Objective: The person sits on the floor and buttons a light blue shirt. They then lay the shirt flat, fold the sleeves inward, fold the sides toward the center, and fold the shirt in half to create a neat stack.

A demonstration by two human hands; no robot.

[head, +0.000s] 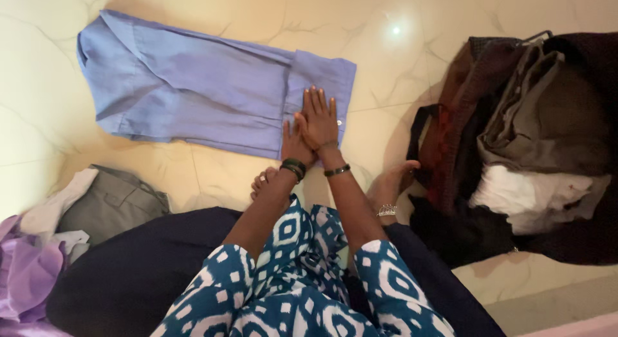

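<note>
Mid-fold on the blue shirt (199, 86), lying flat on the pale floor (399, 66) from upper left to centre frame: right hand (320, 121) open, palm-down on its near end, overlapping the left hand (294, 144), also flat and gripping nothing; next likely needs another smoothing pass or fold-over.

There is just one view, from a camera worn on the person's head. It looks steeply down and forward over the patterned sleeves (302, 279) onto the marble floor (412, 60), close enough that the folded blue shirt (193, 86) fills the upper left.
</note>
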